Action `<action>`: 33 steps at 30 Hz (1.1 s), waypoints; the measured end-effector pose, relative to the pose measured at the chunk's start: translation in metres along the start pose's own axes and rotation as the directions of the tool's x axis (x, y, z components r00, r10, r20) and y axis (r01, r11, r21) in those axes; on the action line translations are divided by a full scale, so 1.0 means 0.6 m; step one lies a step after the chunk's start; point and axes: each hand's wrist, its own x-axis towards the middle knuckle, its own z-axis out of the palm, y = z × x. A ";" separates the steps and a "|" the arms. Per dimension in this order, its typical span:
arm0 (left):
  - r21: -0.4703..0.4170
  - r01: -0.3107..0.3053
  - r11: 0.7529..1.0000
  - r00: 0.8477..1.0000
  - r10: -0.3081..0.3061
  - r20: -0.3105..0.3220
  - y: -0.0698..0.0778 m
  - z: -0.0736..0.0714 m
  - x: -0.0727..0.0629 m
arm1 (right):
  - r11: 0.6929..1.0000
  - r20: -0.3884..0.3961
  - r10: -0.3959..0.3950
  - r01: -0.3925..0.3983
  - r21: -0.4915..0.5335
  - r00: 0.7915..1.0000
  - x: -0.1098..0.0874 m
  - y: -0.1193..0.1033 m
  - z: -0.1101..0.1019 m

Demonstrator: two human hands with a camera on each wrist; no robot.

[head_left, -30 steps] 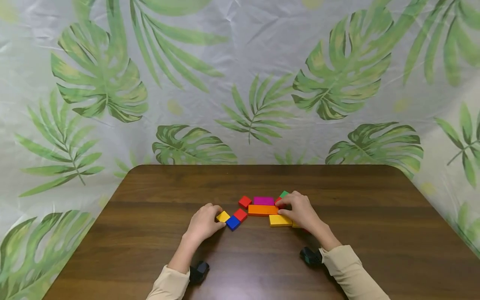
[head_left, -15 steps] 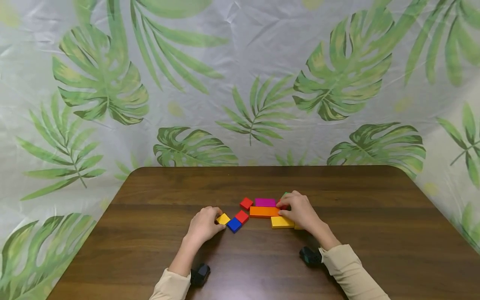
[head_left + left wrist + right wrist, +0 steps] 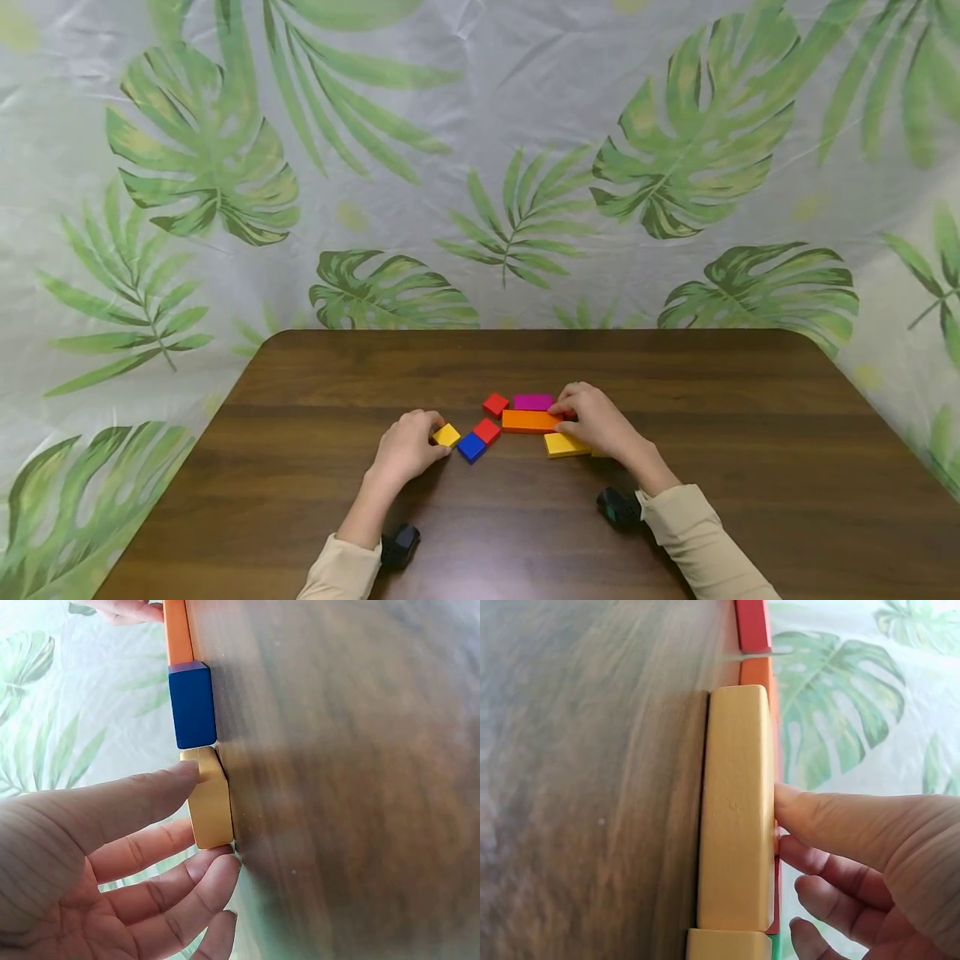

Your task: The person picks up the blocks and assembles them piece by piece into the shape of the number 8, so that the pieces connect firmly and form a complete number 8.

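Note:
My left hand (image 3: 408, 446) pinches a small yellow block (image 3: 446, 436) between thumb and fingers. In the left wrist view, this yellow block (image 3: 211, 806) sits on the table close to the blue block (image 3: 193, 705). A red block (image 3: 487, 432) lies against the blue one, near the left end of a long orange block (image 3: 527, 422). With thumb and fingertips, my right hand (image 3: 596, 423) grips the orange block's right end. A magenta block (image 3: 532, 402) lies along its far side. A longer yellow block (image 3: 567, 446) lies in front; the right wrist view shows it (image 3: 735, 810) below the thumb.
A second red block (image 3: 496, 406) lies left of the magenta one. Behind the right hand, red and green pieces are mostly hidden, and another yellow block (image 3: 727, 946) adjoins the longer one. Black devices sit at both wrists. A leaf-print cloth (image 3: 510, 167) hangs behind the brown table (image 3: 360, 367).
My right hand has shifted slightly left along the orange block, covering more of the green piece. The front yellow block has turned slightly. My left hand stays on its yellow block.

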 end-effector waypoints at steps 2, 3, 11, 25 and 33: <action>-0.001 0.001 1.000 1.000 -0.001 0.001 -0.001 0.000 0.000 | 1.000 0.004 0.001 -0.001 0.006 1.000 0.000 -0.001 -0.001; -0.002 0.004 1.000 1.000 -0.004 0.001 -0.001 0.000 -0.001 | 1.000 0.007 0.001 -0.001 0.010 1.000 0.000 -0.001 -0.001; -0.009 0.028 1.000 1.000 -0.028 0.003 -0.007 -0.003 -0.013 | 0.998 0.036 -0.059 0.060 -0.015 0.998 -0.006 -0.014 -0.003; 0.004 -0.025 1.000 0.995 0.024 0.096 -0.015 -0.022 -0.040 | 0.986 0.039 -0.134 0.137 -0.098 0.990 -0.028 -0.024 -0.012; -0.071 -0.100 0.992 0.975 0.112 0.194 -0.012 -0.027 -0.053 | 0.983 0.037 -0.166 0.169 -0.078 0.985 -0.047 -0.029 -0.011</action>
